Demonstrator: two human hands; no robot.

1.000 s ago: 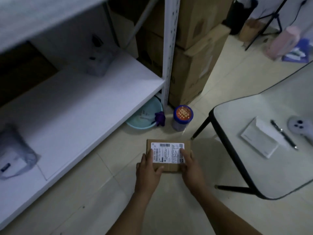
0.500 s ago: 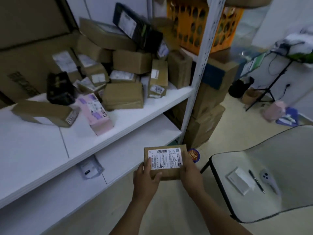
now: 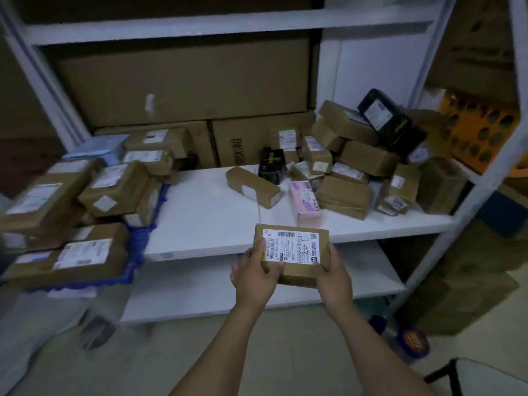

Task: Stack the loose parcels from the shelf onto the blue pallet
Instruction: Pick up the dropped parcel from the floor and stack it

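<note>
parcel [image 3: 298,277] held just before shelf [image 3: 205,212] front edge; left hand [image 3: 254,277] grips its left side, right hand [image 3: 333,277] its right | bare shelf stretch between blue pallet [image 3: 134,261] at left and loose pile [image 3: 343,192] at right | barcode label [image 3: 294,247] faces up, small print blurred | blue pallet carries stacked brown parcels [image 3: 85,258]

1 view only: a wide-angle camera on the person's head, facing the white shelf [image 3: 205,212] head-on and tilted down. It is close in. The left hand [image 3: 254,270] and right hand [image 3: 334,272], holding a labelled cardboard parcel [image 3: 294,252], sit just below centre, and tiled floor [image 3: 228,352] fills the bottom strip.
</note>
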